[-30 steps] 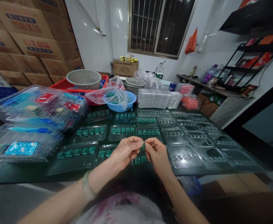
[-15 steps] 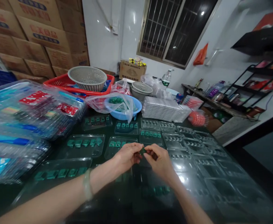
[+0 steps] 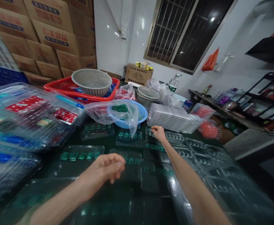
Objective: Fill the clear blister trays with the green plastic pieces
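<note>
My right hand [image 3: 159, 132] reaches forward over a clear plastic tray [image 3: 177, 137] in the far row. Its thumb and fingers pinch a small green piece, mostly hidden by the fingertips, at the tray's left end. My left hand [image 3: 112, 165] hangs above the nearer trays with its fingers curled against the thumb; whatever they hold is hidden. Below and beyond it, a clear tray [image 3: 123, 153] carries green pieces [image 3: 134, 161] along its slots. A blue basin [image 3: 143, 113] with green pieces and a clear plastic bag [image 3: 99, 111] over its edge stands behind the trays.
Stacked filled packs [image 3: 31, 115] crowd the left. A red basket [image 3: 59, 86] holds a grey colander [image 3: 92, 81]. A stack of clear trays [image 3: 169, 117] stands behind the far row, and several clear trays [image 3: 205, 159] cover the right side of the dark table.
The hands, together over the table with a small green piece between their fingertips, have separated. My right hand moved forward to the far tray; the left drew back left. The view shifted slightly.
</note>
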Demonstrator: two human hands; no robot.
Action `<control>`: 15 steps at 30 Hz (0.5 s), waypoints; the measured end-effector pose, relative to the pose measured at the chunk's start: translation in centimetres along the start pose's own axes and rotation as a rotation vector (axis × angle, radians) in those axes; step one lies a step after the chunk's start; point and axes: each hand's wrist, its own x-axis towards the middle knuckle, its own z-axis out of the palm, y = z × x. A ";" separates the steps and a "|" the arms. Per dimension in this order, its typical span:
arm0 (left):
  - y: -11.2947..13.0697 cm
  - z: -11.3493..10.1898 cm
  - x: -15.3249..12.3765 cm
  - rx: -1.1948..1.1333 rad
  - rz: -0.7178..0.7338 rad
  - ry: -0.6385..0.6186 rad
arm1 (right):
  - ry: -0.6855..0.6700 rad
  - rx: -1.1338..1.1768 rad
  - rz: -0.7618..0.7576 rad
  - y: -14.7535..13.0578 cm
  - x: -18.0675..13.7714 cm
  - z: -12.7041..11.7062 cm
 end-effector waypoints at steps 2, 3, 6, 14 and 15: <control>0.4 -1.0 -0.5 0.016 0.016 0.037 | -0.022 -0.060 0.017 0.2 0.3 0.6; 0.7 -1.4 -0.6 0.023 0.030 0.053 | -0.035 -0.090 0.022 0.2 0.4 0.8; 1.8 -2.4 -1.0 0.033 0.091 0.108 | -0.080 -0.186 0.016 0.1 0.5 1.1; 9.1 -4.4 -0.3 0.233 0.631 0.491 | -0.228 -0.420 -0.098 -1.7 0.6 0.7; 10.0 -4.6 0.2 0.283 0.670 0.541 | -0.236 -0.444 -0.111 -2.0 0.5 0.7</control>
